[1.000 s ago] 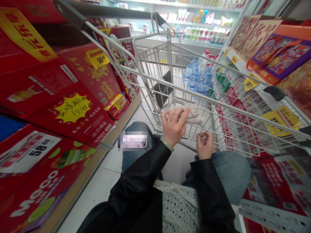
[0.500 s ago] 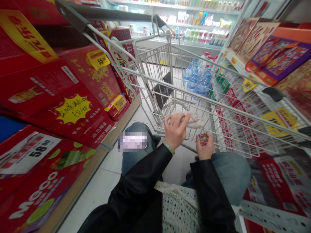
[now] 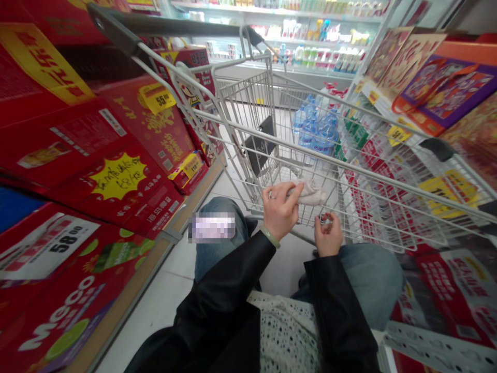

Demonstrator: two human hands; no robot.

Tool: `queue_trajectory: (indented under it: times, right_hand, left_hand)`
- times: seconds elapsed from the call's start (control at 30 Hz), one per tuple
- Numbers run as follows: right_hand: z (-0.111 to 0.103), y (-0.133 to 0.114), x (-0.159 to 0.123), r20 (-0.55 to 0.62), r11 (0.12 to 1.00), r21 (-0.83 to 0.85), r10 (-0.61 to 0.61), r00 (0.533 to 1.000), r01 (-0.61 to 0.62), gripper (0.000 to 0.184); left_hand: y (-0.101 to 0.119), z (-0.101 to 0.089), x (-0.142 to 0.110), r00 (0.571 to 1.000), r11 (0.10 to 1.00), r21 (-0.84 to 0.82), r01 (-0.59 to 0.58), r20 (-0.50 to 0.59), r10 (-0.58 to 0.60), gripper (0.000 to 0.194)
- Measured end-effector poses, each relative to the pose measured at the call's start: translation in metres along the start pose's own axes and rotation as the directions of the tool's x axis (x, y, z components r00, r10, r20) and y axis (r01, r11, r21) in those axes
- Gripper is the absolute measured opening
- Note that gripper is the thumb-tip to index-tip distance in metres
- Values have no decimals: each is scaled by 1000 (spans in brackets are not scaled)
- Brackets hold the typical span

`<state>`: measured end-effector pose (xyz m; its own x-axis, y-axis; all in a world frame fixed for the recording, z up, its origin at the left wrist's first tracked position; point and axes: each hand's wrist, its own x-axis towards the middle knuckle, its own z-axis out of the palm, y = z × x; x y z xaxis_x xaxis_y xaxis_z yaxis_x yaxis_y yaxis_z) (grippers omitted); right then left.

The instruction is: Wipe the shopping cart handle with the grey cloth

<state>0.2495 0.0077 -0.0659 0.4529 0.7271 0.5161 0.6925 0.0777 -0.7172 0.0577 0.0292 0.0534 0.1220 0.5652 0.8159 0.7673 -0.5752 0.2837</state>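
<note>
My left hand [image 3: 281,211], with a jade-coloured bangle at its wrist, is closed on a crumpled off-white cloth [image 3: 312,194]. The cloth lies against the side wires of a shopping cart [image 3: 330,158], low on the basket. Just to the right, my right hand [image 3: 328,235] is curled with thumb and fingertips close together beside the lower cart wires. Whether it grips a wire or some small thing cannot be made out. On my left knee rests a flat object blurred by pixels [image 3: 213,227].
Stacked red drink cartons [image 3: 58,305] with price tags line the left side. To the right are packs of bottles [image 3: 373,202] and gift boxes [image 3: 435,93]. Blue-tinted water bottles [image 3: 316,127] stand beyond the cart, before a lit cooler shelf [image 3: 303,39].
Both hands, the cloth and the cart stay almost where they were. Only a very slight shift of the view shows.
</note>
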Motion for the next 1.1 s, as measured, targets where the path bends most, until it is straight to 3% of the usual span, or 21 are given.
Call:
queue_trajectory:
  times: [0.17, 0.33, 0.57, 0.8, 1.0, 1.1]
  right_hand:
    - [0, 3, 0, 11, 1000, 4, -4, 1000, 4, 45]
    - [1, 4, 0, 11, 1000, 7, 0, 1000, 0, 46]
    - [3, 5, 0, -1, 1000, 10, 0, 1000, 0, 48]
    - [3, 5, 0, 9, 1000, 7, 4, 1000, -4, 45]
    - [2, 3, 0, 7, 1000, 4, 6, 1000, -6, 47]
    - [2, 4, 0, 5, 1000, 0, 4, 1000, -4, 46]
  left_hand:
    - [-6, 3, -8, 996, 996, -21, -83, 28, 83, 49]
    - [-4, -2, 11, 998, 999, -24, -25, -55, 23, 52]
    - [1, 3, -5, 998, 1000, -8, 9, 68, -9, 50]
    - [5, -2, 16, 998, 1000, -13, 14, -60, -14, 52]
    - [4, 13, -14, 999, 1000, -9, -4, 54, 4, 50]
    - [6, 10, -13, 998, 1000, 1, 19, 63, -19, 50]
